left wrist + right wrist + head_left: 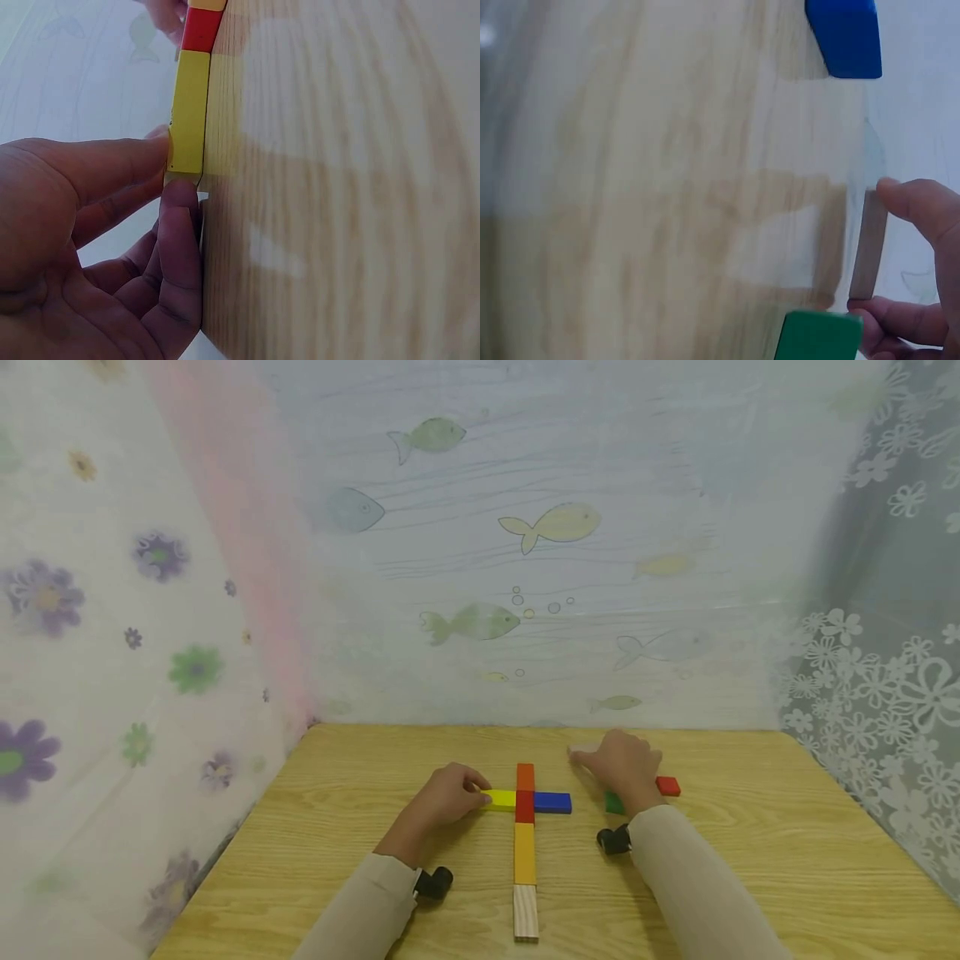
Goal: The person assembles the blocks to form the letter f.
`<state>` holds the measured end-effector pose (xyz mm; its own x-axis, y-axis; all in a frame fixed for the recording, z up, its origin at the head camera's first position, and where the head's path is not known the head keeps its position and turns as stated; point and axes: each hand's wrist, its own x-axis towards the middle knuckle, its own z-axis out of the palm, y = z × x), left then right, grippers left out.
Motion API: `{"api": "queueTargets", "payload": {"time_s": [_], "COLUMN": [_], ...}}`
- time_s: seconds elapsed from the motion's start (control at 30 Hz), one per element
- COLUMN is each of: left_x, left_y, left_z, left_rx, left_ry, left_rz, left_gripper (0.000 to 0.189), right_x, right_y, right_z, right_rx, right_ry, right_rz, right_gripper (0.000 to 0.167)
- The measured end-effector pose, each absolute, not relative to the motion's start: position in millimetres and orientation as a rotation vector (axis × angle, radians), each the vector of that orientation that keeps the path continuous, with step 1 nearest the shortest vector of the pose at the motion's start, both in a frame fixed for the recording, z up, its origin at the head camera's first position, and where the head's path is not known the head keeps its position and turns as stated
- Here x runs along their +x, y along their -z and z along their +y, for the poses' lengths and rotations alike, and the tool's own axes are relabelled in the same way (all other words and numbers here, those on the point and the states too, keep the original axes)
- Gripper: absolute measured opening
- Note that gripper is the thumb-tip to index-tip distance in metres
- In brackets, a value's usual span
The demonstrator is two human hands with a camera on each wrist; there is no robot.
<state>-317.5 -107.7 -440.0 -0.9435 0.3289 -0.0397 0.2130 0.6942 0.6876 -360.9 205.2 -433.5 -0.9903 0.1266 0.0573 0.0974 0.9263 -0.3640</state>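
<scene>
Sleeves came in low from the near edge, both pale, both arms stretched out over the wooden table (750, 860). Nearest of all lay a plain wood block (525, 912), end-on, and touching its far end an amber block (525, 853), then a red block (524, 807), then an orange block (525, 776), one straight column running away. Across the red one sat the crossbar: yellow block (500, 799) on the left, blue block (552, 802) on the right, each butted against red.

Left hand (448, 796) was on the yellow block's outer end, thumb and forefinger pinching it, as the left wrist view showed plainly (187, 120). Open board lay to the left of that hand, clear out to the table's edge.

Right hand (622, 768) sat well apart from the cross, out to the right, fingers curled round a pale wood block (868, 244), thumb below and fingertip on top. A green block (613, 802) lay just beside that wrist, a small red block (667, 786) at the hand's far side. A gap of bare wood sat between blue block and green.

Further back the tabletop ran bare to its far edge, where a fish-printed curtain (525, 527) hung. A flowered curtain (112, 652) closed the left side, white floral lace (885, 693) the right.
</scene>
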Motion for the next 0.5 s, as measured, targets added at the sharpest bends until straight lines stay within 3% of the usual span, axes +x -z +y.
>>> {"api": "queueTargets", "payload": {"time_s": [0.5], "left_x": [-327], "left_y": [438], "left_z": [-109], "left_rx": [0.427], "left_ry": [-1.058], "left_rz": [2.752], "left_gripper": [0.020], "right_x": [-367], "right_y": [431], "right_z": [186], "right_rx": [-0.179], "right_ry": [-0.629], "right_rz": [-3.001], "right_gripper": [0.067]}}
